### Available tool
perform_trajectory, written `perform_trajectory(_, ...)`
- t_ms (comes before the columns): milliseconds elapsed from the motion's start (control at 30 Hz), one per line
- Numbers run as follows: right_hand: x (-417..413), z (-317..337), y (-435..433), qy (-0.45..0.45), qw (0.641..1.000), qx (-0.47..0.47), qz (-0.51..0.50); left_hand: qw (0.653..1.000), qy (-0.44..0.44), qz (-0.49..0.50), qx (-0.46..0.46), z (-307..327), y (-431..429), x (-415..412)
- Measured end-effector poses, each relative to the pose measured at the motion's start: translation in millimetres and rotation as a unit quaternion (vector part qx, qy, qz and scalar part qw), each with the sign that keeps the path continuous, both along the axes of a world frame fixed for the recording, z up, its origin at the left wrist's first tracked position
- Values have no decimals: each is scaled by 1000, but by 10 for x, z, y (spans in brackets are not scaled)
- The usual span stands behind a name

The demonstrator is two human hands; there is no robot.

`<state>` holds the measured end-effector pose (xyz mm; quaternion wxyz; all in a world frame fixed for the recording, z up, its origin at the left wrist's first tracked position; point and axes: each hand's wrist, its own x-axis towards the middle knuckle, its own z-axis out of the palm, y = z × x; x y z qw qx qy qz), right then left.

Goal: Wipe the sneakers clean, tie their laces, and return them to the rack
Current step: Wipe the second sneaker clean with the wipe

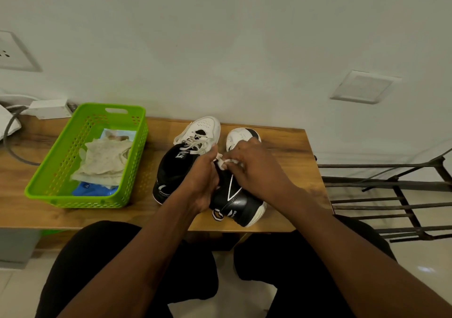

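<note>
Bare tabletop (288, 146) right of sneakers (188, 156)

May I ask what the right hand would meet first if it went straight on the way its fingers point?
Likely the left hand: the right hand points leftward at it, with only the white lace both pinch between them. Depth seems similar, though unconfirmed.

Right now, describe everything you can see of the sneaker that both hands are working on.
The right-hand sneaker is black with a mostly white toe, a white sole and a thin white line mark on its side; it looks like smooth synthetic leather. It sits on the wooden table, heel toward the person, toe toward the wall, close beside the other sneaker. The left hand and right hand both pinch its white laces, covering its middle. Whether a knot has formed cannot be seen.
</note>
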<state>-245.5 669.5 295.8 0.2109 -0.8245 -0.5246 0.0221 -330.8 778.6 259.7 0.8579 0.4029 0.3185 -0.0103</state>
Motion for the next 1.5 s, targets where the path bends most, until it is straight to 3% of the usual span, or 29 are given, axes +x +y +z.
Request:
perform_trajectory(100,-295,73,-135,32,985,0,168,1000,14,13,-20,83,67,-24)
perform_trajectory(200,-435,46,-313,-40,966,-56,248,999,45,-20,-5,114,105,-36)
perform_trajectory(300,-261,53,-273,-44,980,7,195,999,34,-5,-15,143,136,-17)
perform_trajectory(467,76,101,-247,-34,998,47,-6,999,34,8,-26,111,173,-39)
perform_trajectory(667,-265,172,-411,0,983,-26,181,999,30,-8,-39,115,176,-22)
perform_trajectory(833,35,108,-315,-4,995,77,56,998,-52,-28,-35,146,125,-29)
perform_trajectory(1000,177,-189,-154,-60,998,-11,28,977,-34,-111,182,54,-80,-147)
perform_trajectory(1100,301,-281,-13,-36,997,-56,-35,964,-45,-146,217,19,-217,-213)
perform_trajectory(1200,328,-213,-18,-26,994,-26,-102,957,-49,-124,259,33,-249,-187)
perform_trajectory(1400,288,83,-425,99,984,84,-122,988,-59,2,143,-25,-115,36)
perform_trajectory(1500,257,30,-451,63,997,23,-38,990,-40,32,129,-79,-115,98)
